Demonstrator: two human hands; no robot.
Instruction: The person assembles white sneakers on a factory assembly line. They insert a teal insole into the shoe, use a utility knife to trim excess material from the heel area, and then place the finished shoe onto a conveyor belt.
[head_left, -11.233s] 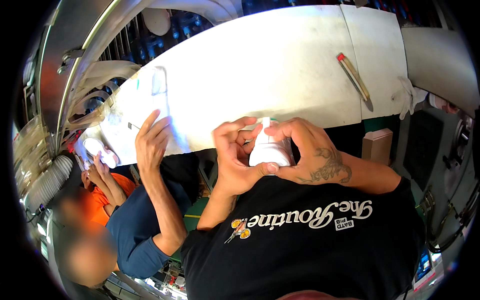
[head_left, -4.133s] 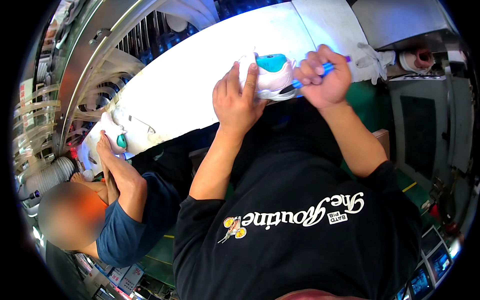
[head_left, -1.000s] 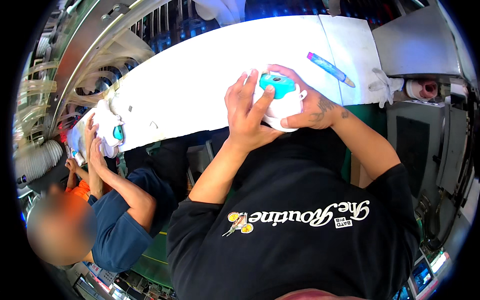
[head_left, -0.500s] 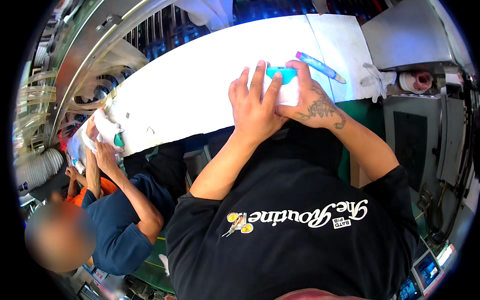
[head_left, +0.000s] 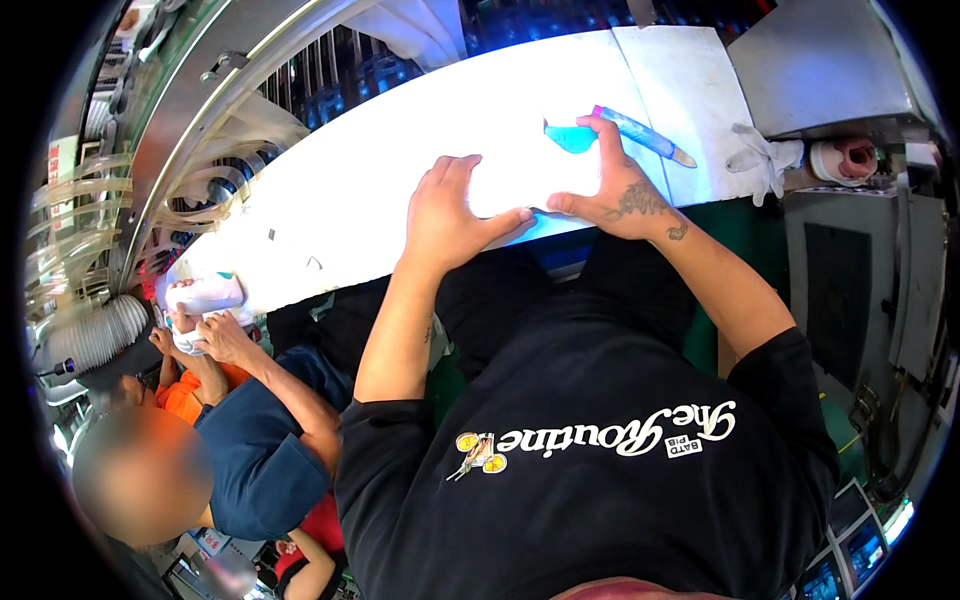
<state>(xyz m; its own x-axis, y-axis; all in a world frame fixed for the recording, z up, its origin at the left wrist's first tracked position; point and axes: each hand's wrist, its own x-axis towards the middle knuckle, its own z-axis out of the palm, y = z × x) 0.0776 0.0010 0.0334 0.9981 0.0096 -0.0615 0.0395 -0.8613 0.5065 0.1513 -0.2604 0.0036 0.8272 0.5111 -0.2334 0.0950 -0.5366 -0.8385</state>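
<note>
On the bright table in front of me is a white thing with a teal patch point(head_left: 571, 138); glare hides most of its outline. My right hand point(head_left: 622, 190) curves round its right side, index fingertip against the teal part and thumb on the near side. My left hand point(head_left: 447, 215) is opposite, to the left, fingers spread from the thumb; I see no clear grip there. Beyond my right fingers lies a blue marker-like stick point(head_left: 645, 136) with a pink end and a pale tip.
A long white table point(head_left: 370, 170) curves away to the left. At the right are a crumpled white glove point(head_left: 763, 160), a round container point(head_left: 842, 162) and a grey metal box point(head_left: 825, 80). On the left, a co-worker in dark blue point(head_left: 265, 470) handles a white thing point(head_left: 208, 293).
My left hand has moved left, away from the right one, and its fingers have spread. My right hand has stayed near the teal patch. The co-worker's hands have shifted.
</note>
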